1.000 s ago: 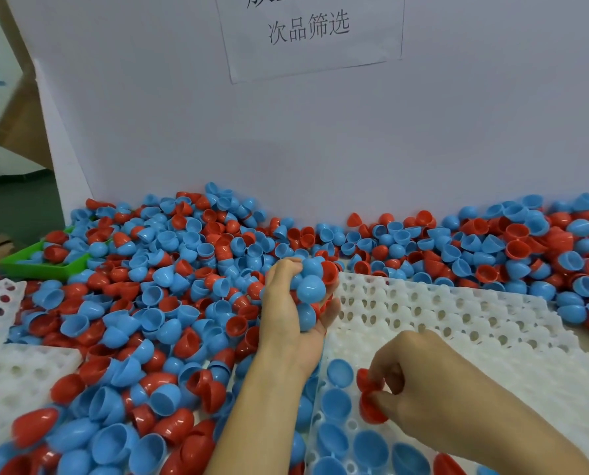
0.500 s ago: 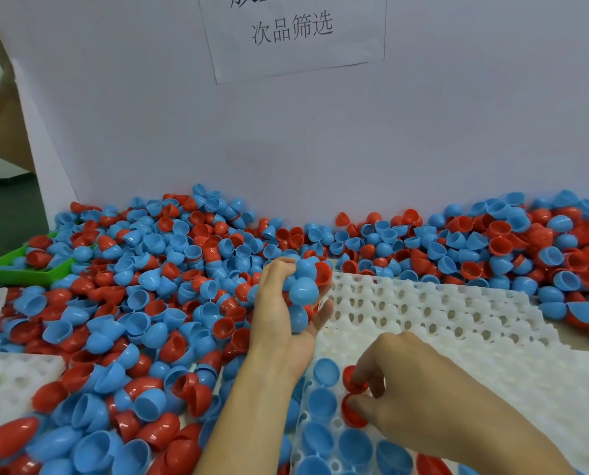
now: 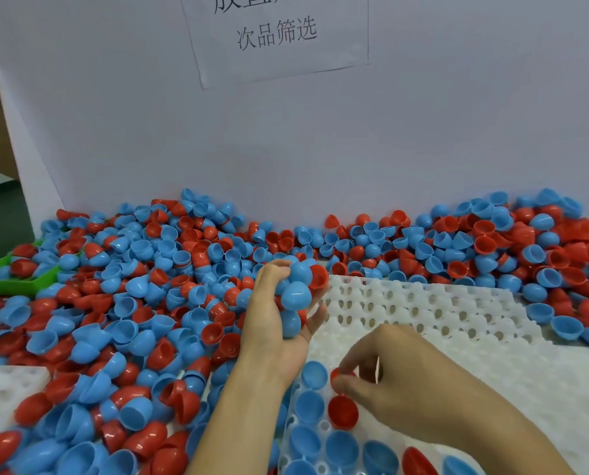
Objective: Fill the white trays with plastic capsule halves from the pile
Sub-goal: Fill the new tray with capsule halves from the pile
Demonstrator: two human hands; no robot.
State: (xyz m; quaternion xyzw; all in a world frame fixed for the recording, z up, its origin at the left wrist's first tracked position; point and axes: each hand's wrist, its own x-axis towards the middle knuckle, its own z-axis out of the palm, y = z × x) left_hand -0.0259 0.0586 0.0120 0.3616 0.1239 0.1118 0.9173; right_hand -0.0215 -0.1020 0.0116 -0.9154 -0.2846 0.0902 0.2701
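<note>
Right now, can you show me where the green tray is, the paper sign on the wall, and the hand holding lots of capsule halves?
green tray (image 3: pixel 15 286), head view, its front rim.
paper sign (image 3: pixel 275 36), head view, middle of the sheet.
left hand (image 3: pixel 269 323), head view, its palm.

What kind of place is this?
Likely a factory sorting or packing bench: a huge loose pile of capsule halves, gridded white trays being filled by hand, and a printed Chinese sign on the backboard.

My tray and the pile.
The tray (image 3: pixel 457 323) lies near right; the pile (image 3: pixel 132 303) spreads left and far behind it, against the board (image 3: pixel 286 138). A few capsule halves (image 3: pixel 323 430) sit in the tray's near-left pockets.
</note>
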